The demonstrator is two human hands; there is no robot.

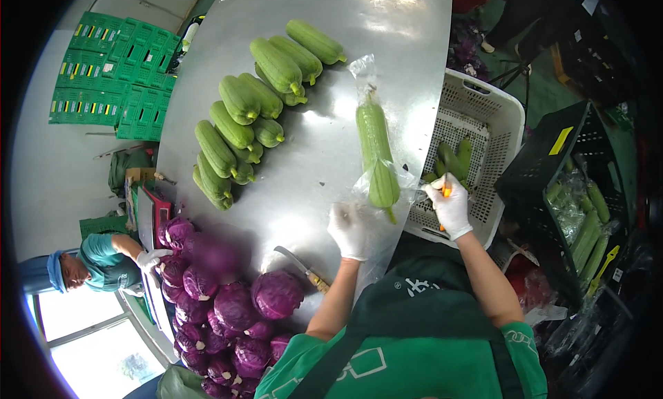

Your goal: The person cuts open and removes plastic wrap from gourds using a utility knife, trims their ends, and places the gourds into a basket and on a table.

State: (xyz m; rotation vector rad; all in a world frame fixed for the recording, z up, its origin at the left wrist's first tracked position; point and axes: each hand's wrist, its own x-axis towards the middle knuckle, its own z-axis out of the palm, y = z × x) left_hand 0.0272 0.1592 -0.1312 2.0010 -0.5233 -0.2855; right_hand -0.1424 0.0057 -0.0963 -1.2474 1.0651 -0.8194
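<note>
A long green gourd (376, 143) lies on the steel table (304, 164), partly inside a clear plastic bag whose open end surrounds its lower part. My white-gloved left hand (349, 230) is just below and left of that bag's end; its fingers are blurred, so I cannot make out their grip. In my gloved right hand (449, 205), beside the bag at the table's right edge, is an orange-handled tool (445, 190). A knife (311, 274) lies left of my left hand. More green gourds (276, 67) are grouped across the upper left of the tabletop.
Red cabbages (235, 306) are heaped at lower left, beside a co-worker (103, 261) in teal. A white basket (504, 122) with dark green vegetables and a black crate (525, 185) of bagged gourds stand to my right. Green crates (86, 95) are stacked beyond the table.
</note>
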